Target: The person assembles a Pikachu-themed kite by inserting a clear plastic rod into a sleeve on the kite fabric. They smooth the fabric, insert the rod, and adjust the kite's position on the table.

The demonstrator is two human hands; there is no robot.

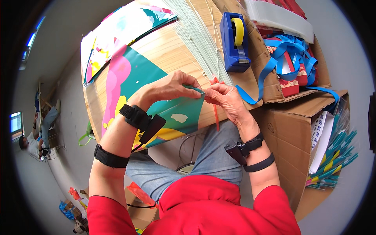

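A glossy printed sheet [150,70] in teal, pink and yellow lies partly on the wooden table, its near side lifted toward me. My left hand [176,86] pinches the sheet's right corner between thumb and fingers. Right beside that corner, my right hand [229,102] has thumb and forefinger pressed together; what lies between them is too small to make out. Behind my hands, a bundle of thin pale rods [199,39] stretches away across the table. An orange-red strip [216,116] hangs by my right fingers, at the near end of the bundle.
More printed sheets [121,27] are stacked at the far left of the wooden table [168,49]. A blue tape dispenser [235,43] stands at the right. Beyond it, cardboard boxes [284,131] hold blue ribbon [288,49] and wrapped colourful sticks [333,160]. Another person [37,143] sits far left.
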